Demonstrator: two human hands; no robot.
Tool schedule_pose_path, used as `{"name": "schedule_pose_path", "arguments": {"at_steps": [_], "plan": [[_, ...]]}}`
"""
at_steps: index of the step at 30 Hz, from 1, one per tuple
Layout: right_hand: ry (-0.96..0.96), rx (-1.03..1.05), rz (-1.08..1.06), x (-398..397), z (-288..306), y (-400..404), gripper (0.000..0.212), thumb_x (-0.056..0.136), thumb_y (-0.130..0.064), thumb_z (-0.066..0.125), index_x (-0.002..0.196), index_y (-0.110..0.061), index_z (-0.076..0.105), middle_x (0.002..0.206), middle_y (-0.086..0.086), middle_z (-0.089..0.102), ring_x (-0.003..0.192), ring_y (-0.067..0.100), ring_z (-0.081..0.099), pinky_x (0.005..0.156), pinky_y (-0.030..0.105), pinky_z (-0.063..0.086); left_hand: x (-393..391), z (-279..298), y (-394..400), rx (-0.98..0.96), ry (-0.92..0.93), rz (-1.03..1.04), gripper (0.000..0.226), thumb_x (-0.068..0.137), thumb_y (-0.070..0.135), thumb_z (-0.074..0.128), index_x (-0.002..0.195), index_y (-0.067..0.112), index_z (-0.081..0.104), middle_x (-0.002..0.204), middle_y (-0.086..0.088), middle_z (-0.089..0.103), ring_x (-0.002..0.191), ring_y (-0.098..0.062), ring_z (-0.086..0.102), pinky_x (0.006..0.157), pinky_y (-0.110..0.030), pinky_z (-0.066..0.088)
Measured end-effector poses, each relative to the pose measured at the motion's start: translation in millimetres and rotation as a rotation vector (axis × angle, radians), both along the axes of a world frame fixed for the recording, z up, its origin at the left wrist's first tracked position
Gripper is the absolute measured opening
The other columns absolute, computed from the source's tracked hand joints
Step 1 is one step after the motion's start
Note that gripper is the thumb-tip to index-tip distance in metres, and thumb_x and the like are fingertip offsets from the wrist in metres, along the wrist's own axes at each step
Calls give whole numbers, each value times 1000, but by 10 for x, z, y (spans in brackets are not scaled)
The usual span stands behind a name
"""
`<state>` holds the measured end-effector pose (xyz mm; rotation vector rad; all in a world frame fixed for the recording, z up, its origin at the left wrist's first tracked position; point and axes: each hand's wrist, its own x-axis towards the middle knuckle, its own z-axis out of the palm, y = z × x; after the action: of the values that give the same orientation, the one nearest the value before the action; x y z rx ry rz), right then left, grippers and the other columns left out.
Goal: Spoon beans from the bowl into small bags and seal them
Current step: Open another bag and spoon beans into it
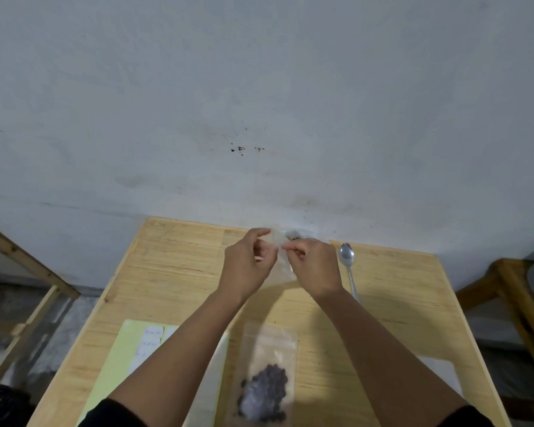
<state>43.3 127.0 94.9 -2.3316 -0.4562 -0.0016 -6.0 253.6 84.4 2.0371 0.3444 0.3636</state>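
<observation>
Both hands were raised over the far part of the wooden tabletop [173, 272], close together and holding a small clear bag [282, 263] between them. The left hand [248, 263] pinched the bag's upper left edge with curled fingers and thumb; the right hand [315, 266] pinched the top edge just beside it, fingertips nearly meeting those of the left. The bag was thin and see-through — only its pale outline showed between and below the two hands, with a few dark beans [295, 238] visible near its top, above the right hand's knuckles. Whether its mouth was closed could not be told.

A metal spoon [349, 266] lay on the tabletop just to the right of the right hand, bowl end toward the wall, handle running back toward the person.

Nearer the person, between the forearms, a second clear bag [267, 374] lay flat on the tabletop with a heap of dark beans in its lower half. To its left a pale yellow sheet [114, 365] lay under the left forearm, with a small white note [150, 343] bearing handwriting on it — too blurred to read. The bowl was not in view.
</observation>
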Motion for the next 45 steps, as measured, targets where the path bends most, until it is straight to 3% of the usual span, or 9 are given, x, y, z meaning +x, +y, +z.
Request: {"name": "schedule_pose_path", "arguments": {"at_steps": [4, 8, 13, 16, 19, 24, 28, 33, 45], "plan": [[-46, 13, 59, -11, 41, 30, 24, 89, -6, 56, 105, -15, 72, 91, 9, 68, 82, 19, 62, 74, 21, 44, -57, -113, 152, 15, 26, -299, 96, 70, 27, 81, 147, 29, 24, 147, 17, 29, 132, 6, 31, 104, -15, 31], [-12, 25, 139, -96, 22, 159, 24, 90, -7, 56, 108, -13, 70, 93, 11, 67, 86, 21, 62, 81, 29, 48, -56, -180, 177, 104, 12, -326, 126, 59, 31, 86, 150, 21, 0, 152, 19, 6, 137, 14, 3, 104, 1, 8], [43, -90, 162, -107, 35, 224, 28, 93, -11, 50, 116, -12, 66, 106, 11, 63, 100, 23, 59, 88, 25, 43, -89, -236, 213, 138, -74, -236, 117, 55, 30, 85, 148, 17, 16, 145, 6, 30, 133, 0, 26, 103, -1, 17], [104, -190, 230, -80, 30, 253, 37, 95, -5, 41, 121, -19, 63, 95, 4, 50, 94, 21, 53, 76, 18, 38, -85, -254, 217, 163, -101, -233, 116, 57, 23, 87, 147, 17, 16, 142, 7, 31, 131, -2, 28, 102, -1, 17], [178, -129, 312, -51, 23, 239, 45, 96, -1, 37, 125, -29, 58, 77, -5, 30, 76, 14, 39, 63, 13, 34, -72, -275, 241, 157, -86, -246, 115, 59, 22, 86, 147, 22, 11, 144, 6, 31, 133, -1, 27, 102, -2, 19], [298, 104, 302, -1, -14, 153, 43, 97, -3, 37, 122, -30, 60, 82, -1, 38, 76, 10, 44, 68, 9, 36, -49, -338, 257, 148, -72, -199, 100, 66, 21, 81, 147, 21, 23, 142, 5, 40, 131, -6, 36, 108, -17, 30], [187, 463, -12, 48, -133, -8, 27, 92, -9, 54, 110, -22, 68, 86, -8, 57, 77, 3, 56, 75, 14, 46, -9, -409, 287, 157, -79, -78, 96, 64, 23, 83, 145, 19, 30, 137, 5, 44, 124, -2, 39, 104, -25, 36], [190, 137, -645, 280, -712, -714, 24, 82, -13, 57, 103, -7, 69, 98, 10, 68, 96, 28, 60, 74, 20, 33, 26, -482, 270, 168, -35, -37, 103, 65, 25, 85, 147, 18, 24, 137, 16, 34, 125, 3, 31, 105, -26, 36], [211, -53, -664, 502, -1249, -1000, 24, 78, -4, 60, 101, -4, 66, 91, 16, 67, 91, 34, 59, 73, 30, 39, 250, -583, 95, 74, 47, -28, 104, 64, 26, 86, 147, 23, 23, 135, 16, 34, 122, 7, 32, 101, -24, 38]]}}
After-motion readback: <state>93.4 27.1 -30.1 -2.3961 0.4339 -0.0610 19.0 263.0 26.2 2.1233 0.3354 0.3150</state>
